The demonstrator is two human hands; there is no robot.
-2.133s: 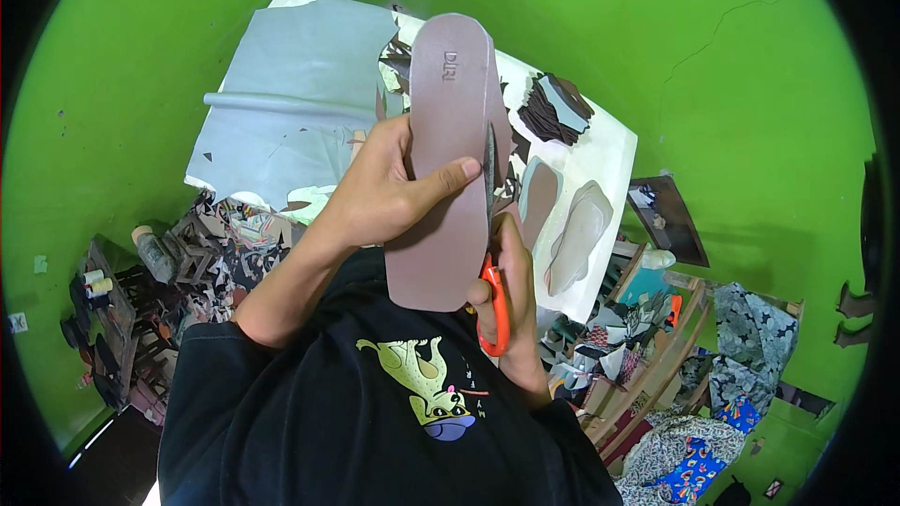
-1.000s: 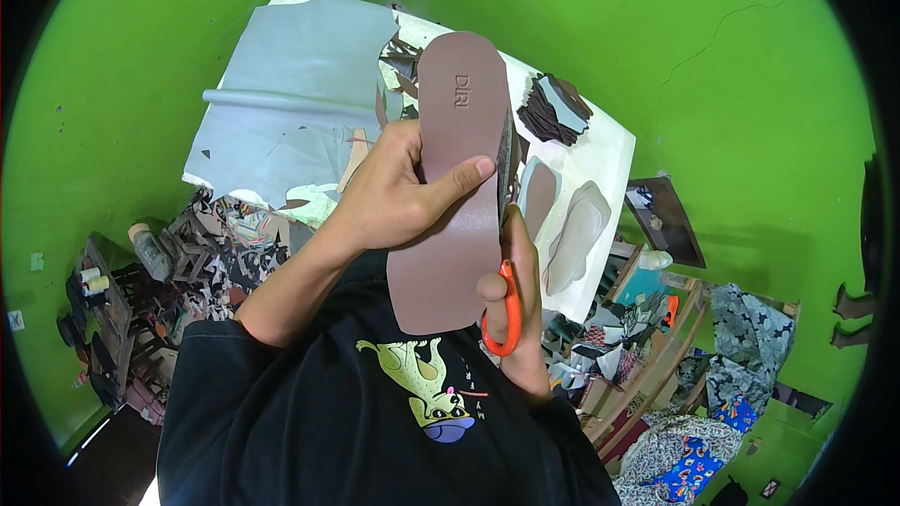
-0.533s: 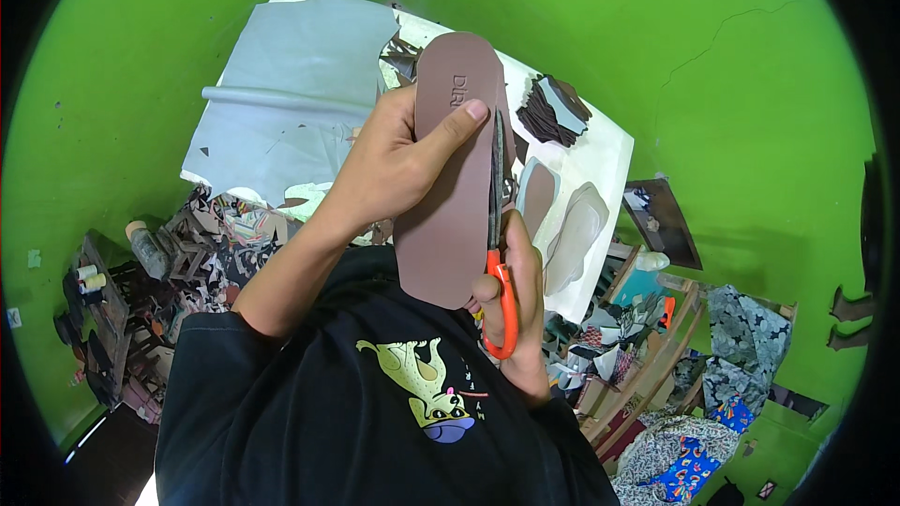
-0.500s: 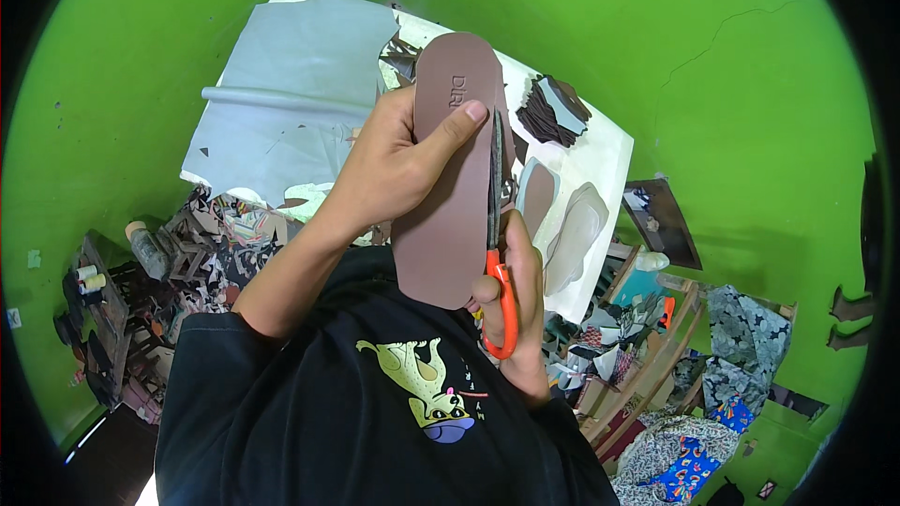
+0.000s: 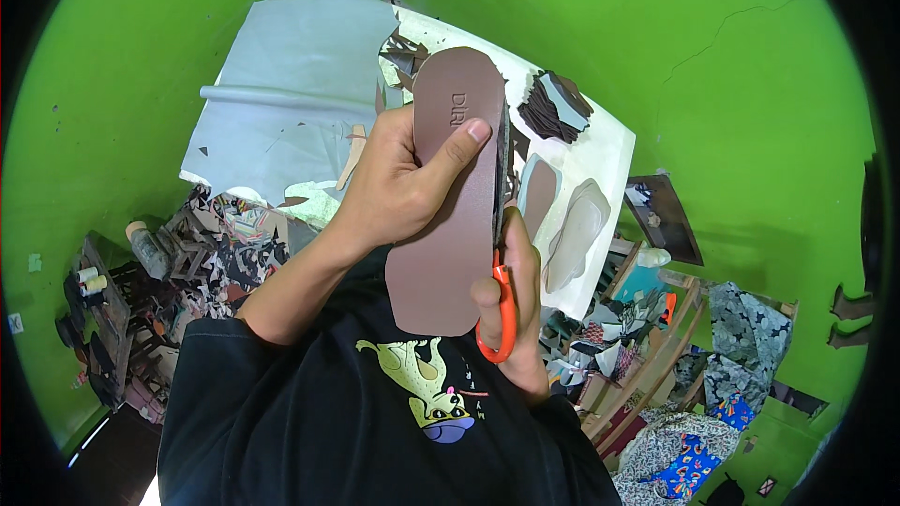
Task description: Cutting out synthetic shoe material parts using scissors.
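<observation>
A brown insole (image 5: 442,262) with stamped lettering stands lengthwise in front of my chest. My left hand (image 5: 398,183) pinches it at the left edge, thumb flat on its face and fingers behind it. Along its right edge run the dark blades of a pair of scissors with orange handles (image 5: 508,314). My right hand (image 5: 523,267) is closed around those handles, with the thumb through a loop. The blades lie against the insole's edge; how far apart they are is hard to see.
Beyond my hands is a white table (image 5: 600,150) bearing a grey sheet of material (image 5: 291,56), a stack of dark pieces (image 5: 551,111), another brown insole (image 5: 537,192) and pale sole-shaped pieces (image 5: 577,234). Scraps (image 5: 225,253) are heaped at left; a wooden rack (image 5: 647,361) stands at right.
The insole has shifted slightly down toward me with my left hand. The scissors sit a little lower, and their blades show less clearly beside the insole's edge.
</observation>
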